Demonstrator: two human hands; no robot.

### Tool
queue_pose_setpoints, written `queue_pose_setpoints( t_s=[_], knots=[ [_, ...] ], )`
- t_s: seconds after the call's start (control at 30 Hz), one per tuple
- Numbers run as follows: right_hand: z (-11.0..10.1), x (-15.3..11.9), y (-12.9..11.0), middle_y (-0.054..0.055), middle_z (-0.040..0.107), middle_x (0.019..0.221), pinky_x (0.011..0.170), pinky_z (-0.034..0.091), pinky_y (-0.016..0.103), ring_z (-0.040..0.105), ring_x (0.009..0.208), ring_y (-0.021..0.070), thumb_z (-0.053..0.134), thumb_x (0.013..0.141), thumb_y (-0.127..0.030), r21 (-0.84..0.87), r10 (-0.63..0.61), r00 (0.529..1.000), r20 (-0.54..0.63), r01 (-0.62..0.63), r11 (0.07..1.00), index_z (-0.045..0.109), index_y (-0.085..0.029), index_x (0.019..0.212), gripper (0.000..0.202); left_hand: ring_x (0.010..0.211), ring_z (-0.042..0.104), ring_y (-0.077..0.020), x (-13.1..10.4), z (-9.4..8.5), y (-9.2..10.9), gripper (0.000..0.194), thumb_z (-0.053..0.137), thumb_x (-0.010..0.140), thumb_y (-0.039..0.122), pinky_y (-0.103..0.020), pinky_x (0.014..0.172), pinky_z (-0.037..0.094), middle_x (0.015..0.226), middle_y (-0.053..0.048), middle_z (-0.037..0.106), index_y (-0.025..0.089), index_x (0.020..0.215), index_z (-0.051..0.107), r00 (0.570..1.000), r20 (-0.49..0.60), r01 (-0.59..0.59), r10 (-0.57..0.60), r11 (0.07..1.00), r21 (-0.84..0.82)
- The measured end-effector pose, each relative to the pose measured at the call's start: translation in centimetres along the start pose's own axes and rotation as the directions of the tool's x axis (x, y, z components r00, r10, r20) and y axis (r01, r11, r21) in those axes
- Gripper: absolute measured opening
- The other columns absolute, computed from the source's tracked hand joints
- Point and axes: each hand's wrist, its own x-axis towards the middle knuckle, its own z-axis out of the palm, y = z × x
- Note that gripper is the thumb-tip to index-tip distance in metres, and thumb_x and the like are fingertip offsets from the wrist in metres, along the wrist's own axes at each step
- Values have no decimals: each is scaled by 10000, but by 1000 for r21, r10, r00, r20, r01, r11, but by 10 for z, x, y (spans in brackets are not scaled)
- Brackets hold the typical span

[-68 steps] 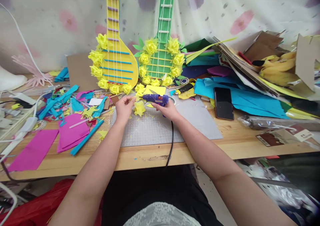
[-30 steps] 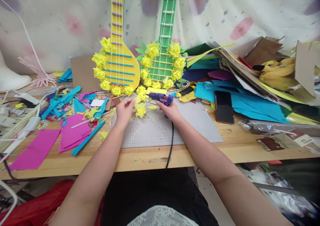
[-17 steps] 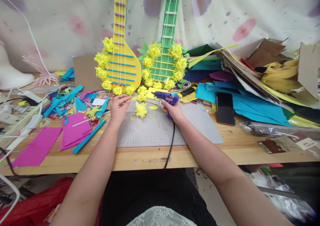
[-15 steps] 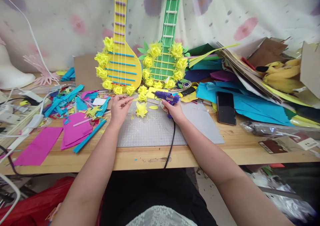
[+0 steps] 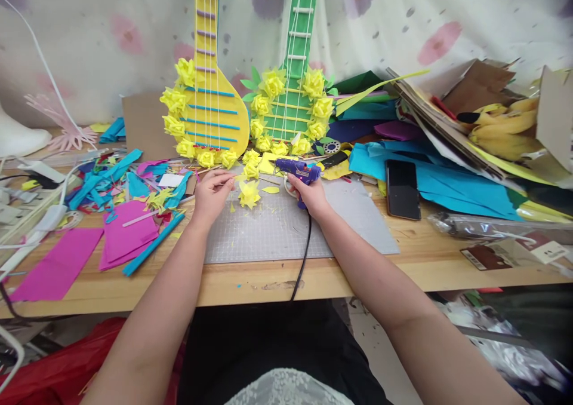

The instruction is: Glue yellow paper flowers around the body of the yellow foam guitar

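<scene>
My right hand is wrapped round a purple glue gun, whose nozzle points left; its black cord runs down over the table edge. The fingertips of my left hand are pinched on a small yellow piece, mostly hidden. Between the hands a yellow paper flower lies on the grey cutting mat, with a yellow petal to its right. Behind stand a yellow paper instrument and a green one, both with yellow flowers round their bodies.
Pink paper sheets, a blue strip and coloured scraps lie at the left, near a power strip. A phone, blue paper and piled cardboard are at the right.
The whole view has shifted a little, so most things appear slightly further left. Both hands keep nearly the same pose, the right one still round the glue gun.
</scene>
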Motion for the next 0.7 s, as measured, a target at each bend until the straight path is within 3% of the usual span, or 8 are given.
queue_pose_setpoints(
  t_s=[0.13, 0.4, 0.7],
  knots=[
    [0, 0, -1, -11, 575, 544, 399, 348, 223, 418, 404, 67, 685, 618, -559, 13, 18, 999, -28, -18, 1000, 567, -183, 675, 399, 786, 609, -156, 0, 0, 3, 203, 690, 680, 364, -311, 707, 564, 823, -48, 635, 168, 708, 735, 999, 40, -13, 14, 1000, -25],
    [1, 0, -1, -7, 571, 531, 388, 338, 217, 403, 400, 60, 685, 623, -555, 29, 11, 1000, -25, -10, 1000, 569, -175, 639, 398, 802, 630, -178, -1, 5, -3, 333, 700, 652, 482, -354, 734, 581, 869, -57, 646, 161, 728, 733, 971, 56, 238, -232, 953, -186],
    [0, 3, 3, -7, 580, 546, 390, 338, 221, 415, 399, 63, 683, 635, -550, 5, 1, 1000, -31, -1, 1000, 566, -177, 656, 392, 817, 618, -167, -3, 3, -5, 206, 683, 667, 360, -317, 722, 557, 901, -56, 662, 182, 756, 734, 986, 129, 90, -101, 992, 86]
  ],
)
